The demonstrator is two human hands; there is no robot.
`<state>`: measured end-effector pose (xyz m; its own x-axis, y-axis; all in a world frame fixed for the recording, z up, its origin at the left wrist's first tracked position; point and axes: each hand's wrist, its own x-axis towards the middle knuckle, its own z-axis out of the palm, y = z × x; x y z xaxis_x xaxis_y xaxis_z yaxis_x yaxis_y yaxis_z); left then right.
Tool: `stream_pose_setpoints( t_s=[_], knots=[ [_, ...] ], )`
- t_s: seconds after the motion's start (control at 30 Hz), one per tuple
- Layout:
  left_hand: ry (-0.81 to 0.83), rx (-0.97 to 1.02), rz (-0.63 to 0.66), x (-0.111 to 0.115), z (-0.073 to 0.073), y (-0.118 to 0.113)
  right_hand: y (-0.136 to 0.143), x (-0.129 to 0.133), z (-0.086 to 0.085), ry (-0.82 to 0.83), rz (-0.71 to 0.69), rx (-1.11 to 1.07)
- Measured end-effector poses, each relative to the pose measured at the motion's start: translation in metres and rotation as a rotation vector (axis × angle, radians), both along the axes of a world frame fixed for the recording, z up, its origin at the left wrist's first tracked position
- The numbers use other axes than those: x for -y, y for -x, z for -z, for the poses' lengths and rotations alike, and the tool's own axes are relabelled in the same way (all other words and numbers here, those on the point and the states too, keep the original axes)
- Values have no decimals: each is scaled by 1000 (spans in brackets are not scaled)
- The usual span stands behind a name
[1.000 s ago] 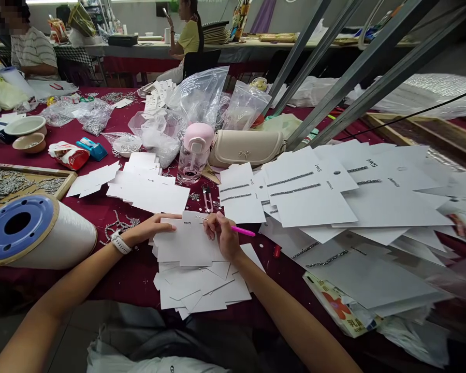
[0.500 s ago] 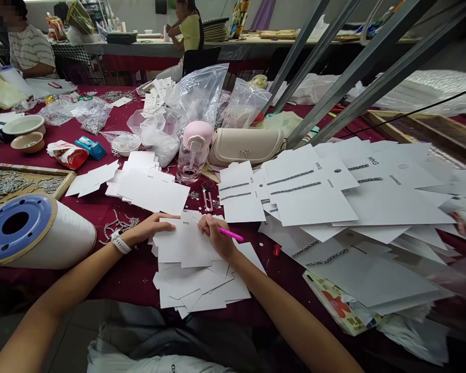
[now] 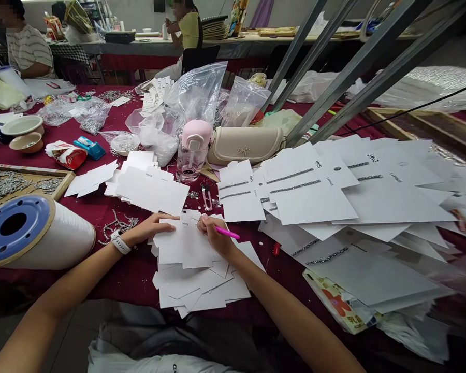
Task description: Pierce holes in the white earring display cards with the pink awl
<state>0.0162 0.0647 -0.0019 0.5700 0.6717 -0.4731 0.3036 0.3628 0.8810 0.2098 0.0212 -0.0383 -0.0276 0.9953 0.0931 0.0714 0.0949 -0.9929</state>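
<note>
My left hand (image 3: 155,226), with a white watch on its wrist, holds the upper left edge of a white card (image 3: 196,251) printed with MNG. Its thumb lies on the card's face and its fingers run along the top edge. The card rests on a loose stack of white cards (image 3: 202,290). My right hand (image 3: 216,235) is closed around a pink pen-like tool (image 3: 228,232), whose thin tip points up and left over the card's upper part. What the tip touches is too small to make out.
To the right spread overlapping cards (image 3: 314,202) bearing dark sparkling chain strips. A thread spool (image 3: 73,230) stands left, near a tray of chains (image 3: 8,186). Beyond are blank cards (image 3: 155,189), a pink-lidded bottle (image 3: 194,150), a beige bag (image 3: 246,145) and metal bars (image 3: 334,77).
The pink tool's rear end has shifted slightly left along with my right hand. My left hand stays on the card's edge, and the view has moved a little.
</note>
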Motion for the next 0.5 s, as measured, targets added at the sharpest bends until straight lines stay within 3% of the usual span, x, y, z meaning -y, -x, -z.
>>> stream_pose_setpoints(
  t_s=[0.23,0.5],
  knots=[
    [0,23,23,1,1,-1,-1,-1,3,23,-9,42],
    [26,31,15,0,-1,0,-4,4,-10,34,86,-70]
  ],
)
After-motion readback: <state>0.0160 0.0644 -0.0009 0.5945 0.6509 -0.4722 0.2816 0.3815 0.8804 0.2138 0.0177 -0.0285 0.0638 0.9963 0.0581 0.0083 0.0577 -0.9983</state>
